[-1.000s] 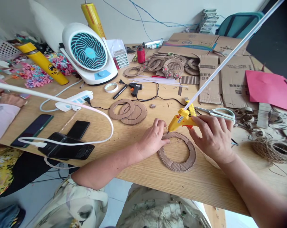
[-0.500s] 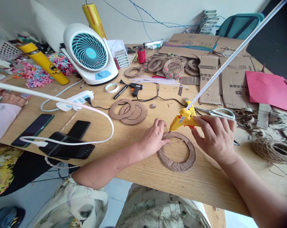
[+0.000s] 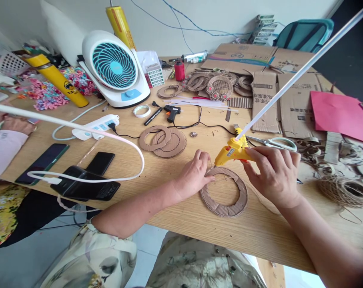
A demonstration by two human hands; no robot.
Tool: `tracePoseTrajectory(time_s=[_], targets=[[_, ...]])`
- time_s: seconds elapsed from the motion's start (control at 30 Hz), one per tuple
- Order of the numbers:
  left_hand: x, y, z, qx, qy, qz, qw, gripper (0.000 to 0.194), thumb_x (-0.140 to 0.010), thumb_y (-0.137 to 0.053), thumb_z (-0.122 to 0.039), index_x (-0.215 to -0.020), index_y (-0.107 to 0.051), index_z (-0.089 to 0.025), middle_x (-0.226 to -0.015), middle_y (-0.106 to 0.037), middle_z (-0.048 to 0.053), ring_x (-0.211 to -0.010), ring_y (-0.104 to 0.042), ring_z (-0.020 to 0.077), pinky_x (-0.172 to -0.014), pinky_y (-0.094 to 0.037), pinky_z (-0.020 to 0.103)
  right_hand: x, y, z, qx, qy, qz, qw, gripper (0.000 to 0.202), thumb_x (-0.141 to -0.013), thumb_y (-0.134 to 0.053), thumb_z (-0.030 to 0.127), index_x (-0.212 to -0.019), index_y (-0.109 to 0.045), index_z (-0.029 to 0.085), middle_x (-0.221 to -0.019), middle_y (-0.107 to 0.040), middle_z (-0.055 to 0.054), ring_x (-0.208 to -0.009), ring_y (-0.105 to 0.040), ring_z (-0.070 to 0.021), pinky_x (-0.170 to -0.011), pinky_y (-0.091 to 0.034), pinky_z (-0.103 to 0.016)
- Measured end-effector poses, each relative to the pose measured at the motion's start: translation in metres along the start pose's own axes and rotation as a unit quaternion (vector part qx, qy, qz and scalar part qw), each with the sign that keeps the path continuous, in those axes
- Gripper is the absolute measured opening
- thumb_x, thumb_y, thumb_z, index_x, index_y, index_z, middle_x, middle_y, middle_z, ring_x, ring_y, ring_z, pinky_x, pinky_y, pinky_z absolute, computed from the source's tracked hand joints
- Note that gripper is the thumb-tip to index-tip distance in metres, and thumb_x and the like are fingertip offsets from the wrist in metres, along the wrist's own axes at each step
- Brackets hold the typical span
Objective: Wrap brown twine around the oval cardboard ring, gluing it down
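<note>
A yellow glue gun (image 3: pixel 233 153) is in my right hand (image 3: pixel 273 174), fingers closed around its handle. A long translucent glue stick (image 3: pixel 292 82) slants up from its back end. The nozzle points down at the upper left rim of a flat cardboard ring (image 3: pixel 243 198) on the table. My left hand (image 3: pixel 193 174) is closed at that same rim, its thumb lying on the cardboard close to the nozzle. A thin strand of twine (image 3: pixel 221 178) crosses the ring's opening near these fingers; its exact hold is partly hidden.
Loose cardboard rings (image 3: pixel 154 139), a black glue gun (image 3: pixel 172 113) and scissors (image 3: pixel 277 143) lie beyond my hands. A twine coil (image 3: pixel 346 191) sits right. Left are a fan (image 3: pixel 115 68), power strip (image 3: pixel 95 127), phones and a white cable (image 3: pixel 109 135). Another person's arm (image 3: pixel 10 136) rests far left.
My hands, the yellow glue gun and the ring keep nearly the same places. The whole view has shifted very slightly.
</note>
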State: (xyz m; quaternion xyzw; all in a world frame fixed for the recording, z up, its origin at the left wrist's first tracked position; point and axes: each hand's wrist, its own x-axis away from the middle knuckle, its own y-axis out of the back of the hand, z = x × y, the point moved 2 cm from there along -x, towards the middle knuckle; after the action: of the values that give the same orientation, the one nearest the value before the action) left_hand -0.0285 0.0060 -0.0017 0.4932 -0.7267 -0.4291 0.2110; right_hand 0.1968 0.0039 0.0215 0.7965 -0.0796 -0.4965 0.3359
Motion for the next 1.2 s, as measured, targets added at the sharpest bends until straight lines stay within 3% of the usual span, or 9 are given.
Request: tracePoseTrajectory(time_s=[0.33,0.67,1.2], targets=[[0.0007,-0.0001,0.0005,0.012,-0.009,-0.016,1.000,0.052,-0.076,-0.083,-0.016,-0.109,-0.043,-0.019,-0.117,-0.050,0.008,-0.093,-0.067,0.0206,-0.085,-0.060,0.040,0.0033,-0.0014,-0.0010,-0.022,0.005,0.016,1.000,0.047,-0.088,-0.070,0.024,-0.131,-0.053,0.023,-0.106,-0.071,-0.007,-0.085,-0.059,-0.0205,-0.080,-0.035,-0.038],[0.0006,-0.0007,0.0004,0.012,0.003,-0.008,1.000,0.051,-0.077,-0.083,-0.017,-0.110,-0.044,-0.018,-0.118,-0.050,0.009,-0.094,-0.066,0.0213,-0.085,-0.059,0.040,-0.0001,0.0014,0.0002,-0.019,0.011,0.006,1.000,0.039,-0.087,-0.072,0.023,-0.123,-0.057,0.020,-0.103,-0.072,-0.007,-0.085,-0.059,-0.0199,-0.080,-0.035,-0.038],[-0.0001,-0.0002,0.0004,0.004,0.003,-0.008,1.000,0.050,-0.077,-0.082,-0.017,-0.108,-0.043,-0.019,-0.116,-0.050,0.007,-0.086,-0.065,0.0186,-0.083,-0.060,0.040,0.0026,0.0019,-0.0039,-0.023,0.000,0.017,1.000,0.046,-0.087,-0.070,0.023,-0.130,-0.053,0.026,-0.105,-0.070,-0.006,-0.084,-0.059,-0.0203,-0.079,-0.034,-0.038]])
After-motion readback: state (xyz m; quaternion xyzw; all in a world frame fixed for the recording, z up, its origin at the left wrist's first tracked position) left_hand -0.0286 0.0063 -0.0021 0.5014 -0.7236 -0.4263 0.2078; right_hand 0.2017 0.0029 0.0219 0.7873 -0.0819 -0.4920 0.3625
